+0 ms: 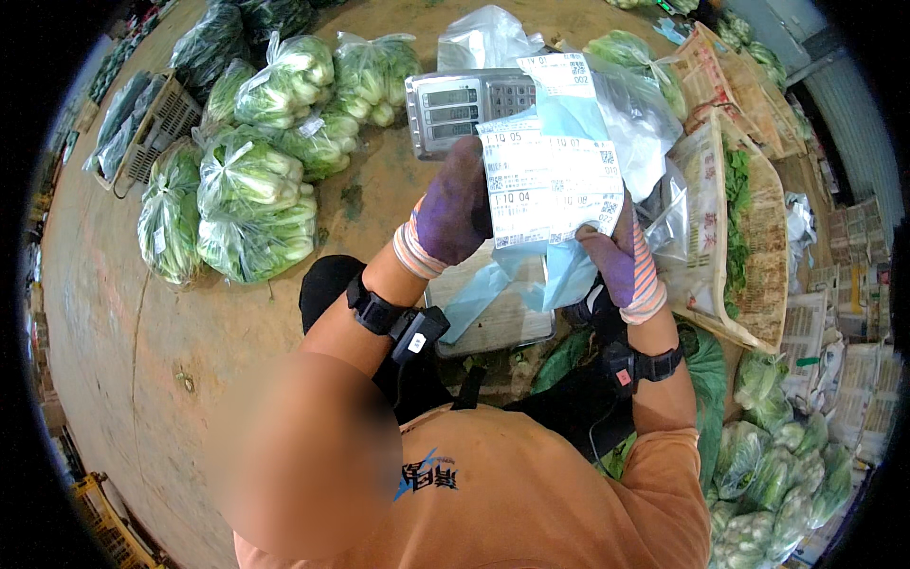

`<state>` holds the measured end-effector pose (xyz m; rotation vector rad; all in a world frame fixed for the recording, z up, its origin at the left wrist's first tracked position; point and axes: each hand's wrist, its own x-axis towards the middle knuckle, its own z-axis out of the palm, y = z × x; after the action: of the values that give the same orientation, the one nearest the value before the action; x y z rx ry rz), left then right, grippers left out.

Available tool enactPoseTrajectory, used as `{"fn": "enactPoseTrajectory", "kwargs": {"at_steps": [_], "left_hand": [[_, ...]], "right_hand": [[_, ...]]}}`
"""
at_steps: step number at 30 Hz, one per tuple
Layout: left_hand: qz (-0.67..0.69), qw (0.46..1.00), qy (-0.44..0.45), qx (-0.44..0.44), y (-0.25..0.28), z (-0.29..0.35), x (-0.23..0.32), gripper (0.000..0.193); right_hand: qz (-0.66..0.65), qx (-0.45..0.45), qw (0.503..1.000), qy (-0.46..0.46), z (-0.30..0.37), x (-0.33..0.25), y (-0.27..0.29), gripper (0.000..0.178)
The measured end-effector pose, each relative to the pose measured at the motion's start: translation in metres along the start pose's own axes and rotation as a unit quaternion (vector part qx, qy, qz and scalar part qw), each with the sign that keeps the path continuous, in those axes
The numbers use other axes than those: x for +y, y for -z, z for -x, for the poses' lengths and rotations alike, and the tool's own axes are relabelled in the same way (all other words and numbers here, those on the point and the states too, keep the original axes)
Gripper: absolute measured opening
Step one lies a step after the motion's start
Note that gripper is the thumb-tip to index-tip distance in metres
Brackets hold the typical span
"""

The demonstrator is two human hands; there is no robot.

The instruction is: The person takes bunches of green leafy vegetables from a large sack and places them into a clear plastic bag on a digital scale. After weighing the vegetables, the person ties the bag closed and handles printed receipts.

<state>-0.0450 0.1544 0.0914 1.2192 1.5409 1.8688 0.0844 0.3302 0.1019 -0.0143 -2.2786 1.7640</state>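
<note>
White printed label sheets (550, 180) with light-blue backing strips are spread out in front of my chest. My left hand (457, 204), in a purple glove with a striped cuff, grips their left edge. On the right, the gloved thumb of my right hand (614, 258) presses on their lower corner, its other fingers hidden behind. Blue backing strips (483, 294) trail down over the metal platform (507, 327) of a scale. Beyond the labels stands the scale's display and keypad unit (450, 114), partly covered by them. Clear plastic bags (645, 119) lie behind the sheets.
Several clear bags of leafy greens (256, 204) sit on the floor to the left, beside a crate (161, 133). At right, a pale crate (706, 228) holds loose greens (737, 218). More bagged vegetables (777, 484) are at lower right, near a green sack (706, 389).
</note>
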Motion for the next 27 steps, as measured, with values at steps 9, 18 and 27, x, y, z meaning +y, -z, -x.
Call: {"fn": "enactPoseTrajectory", "kwargs": {"at_steps": [9,18,27], "left_hand": [[0.432,0.898,0.079,-0.026,-0.005,0.004,-0.007,0.081],[0.456,0.883,0.111,-0.018,-0.001,0.005,-0.007,0.088],[0.37,0.92,0.126,0.028,-0.007,0.001,-0.002,0.046]], "right_hand": [[0.023,0.002,1.0,-0.003,0.0,-0.006,-0.002,0.061],[0.025,0.0,1.0,-0.013,0.0,0.002,-0.003,0.059],[0.052,-0.006,0.998,-0.033,0.001,-0.003,-0.002,0.054]]}}
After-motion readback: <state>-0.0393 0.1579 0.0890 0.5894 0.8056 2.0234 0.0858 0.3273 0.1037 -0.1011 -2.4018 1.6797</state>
